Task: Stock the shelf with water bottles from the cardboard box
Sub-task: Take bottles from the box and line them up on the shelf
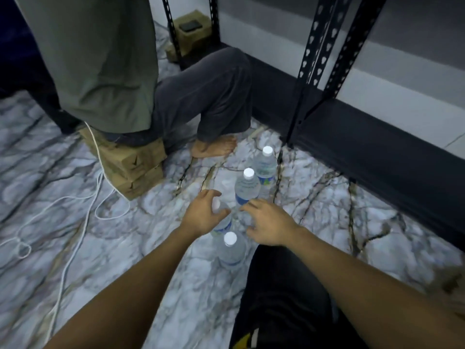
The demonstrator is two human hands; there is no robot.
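Although blurred by motion, showed the left hand (205, 214) cupped over the third water bottle (224, 221), fingers curved above its white cap, thumb across its shoulder; could not tell whether gripped or merely touched. Hid most of that bottle's body behind the palm. Showed the right hand (266, 222) just beside, fingers loosely bent, nothing discernibly held; smeared the gap between both hands beyond reading. Placed the nearest bottle (231, 250) upright below the hands, the second bottle (247, 188) and the farthest bottle (265, 165) upright beyond, all four in a row on the marble floor (151, 210). Cut off the black shelf frame (312, 59) at the top edge, shelves unseen. Left a seated person (201, 96), bare foot near the farthest bottle, on stacked cardboard boxes (136, 170), partly covered. Traced a white cable (97, 152) leftwards.
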